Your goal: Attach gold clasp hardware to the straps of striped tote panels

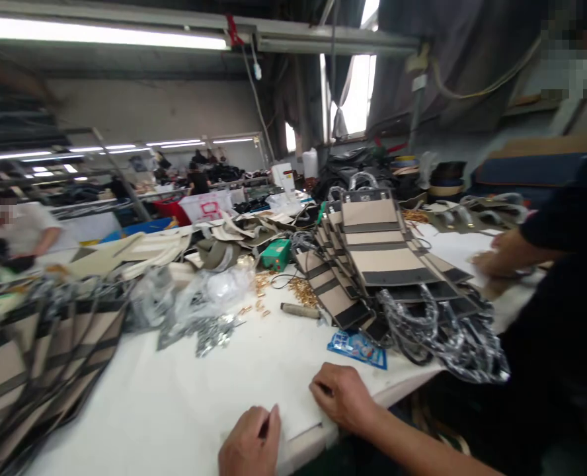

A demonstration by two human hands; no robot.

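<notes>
Striped bags (387, 266) behind blue packet (357, 349); long axis left-right, right end nearer. Left hand (250, 441), right hand (346, 396): fingers curled closed.

Stacked striped panels (385, 259) and metal fittings (302, 291) show a workshop.

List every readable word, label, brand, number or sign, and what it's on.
No text can be read with certainty.
Blue packet near the table edge: pale printing, too blurred to read.
White sheet-like item in the background: large red marking, too blurred to read.
Top bag of the right-hand pile: small pale mark on its dark upper band, too small to read.
</notes>
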